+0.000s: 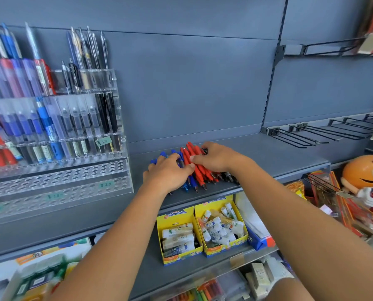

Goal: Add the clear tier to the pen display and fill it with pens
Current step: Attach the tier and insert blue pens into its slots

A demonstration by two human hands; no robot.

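Note:
A pile of red, blue and black pens (199,172) lies on the grey shelf (268,157). My left hand (167,174) rests palm down on the blue pens at the pile's left side, fingers curled over them. Over the red pens at the pile's upper right, my right hand (216,157) closes with its thumb pressed on them. The clear acrylic pen display (57,131) stands on the shelf to the left; its upper tiers hold pens. Its lower clear tiers (57,183) show rows of empty holes.
Below the shelf, two yellow boxes of glue sticks (200,231) sit on a lower shelf. Black wire hooks (324,131) stick out at the right. An orange figure (365,172) and packaged goods crowd the right edge. Price labels are stuck on the display.

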